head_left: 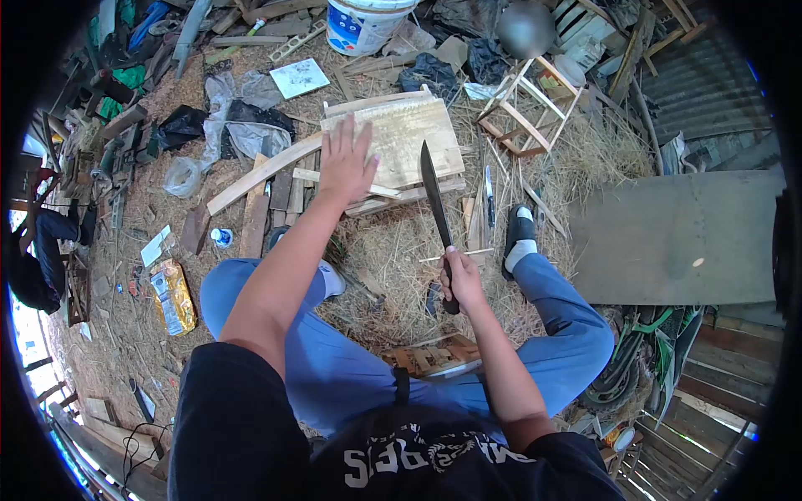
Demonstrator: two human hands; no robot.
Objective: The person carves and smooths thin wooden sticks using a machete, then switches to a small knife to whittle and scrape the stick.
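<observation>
My left hand point(347, 160) lies with its fingers stretched out over the left side of a low wooden stool or bench top point(409, 138). A long wooden strip point(263, 174) runs out to the left from beside that hand, and a short thin strip point(383, 191) lies under its wrist side. My right hand point(463, 281) is closed around the handle of a machete point(435, 196). The dark blade points up and away, passing in front of the stool's right part, its tip near the top surface; whether it touches cannot be told.
A smaller knife point(489, 198) lies near my right foot. A wooden frame point(532, 108) stands at the back right, with a white bucket point(365, 25) behind the stool. Planks, straw and plastic bags litter the ground. A large grey sheet point(668, 238) is at right; another person's leg point(55, 238) shows at left.
</observation>
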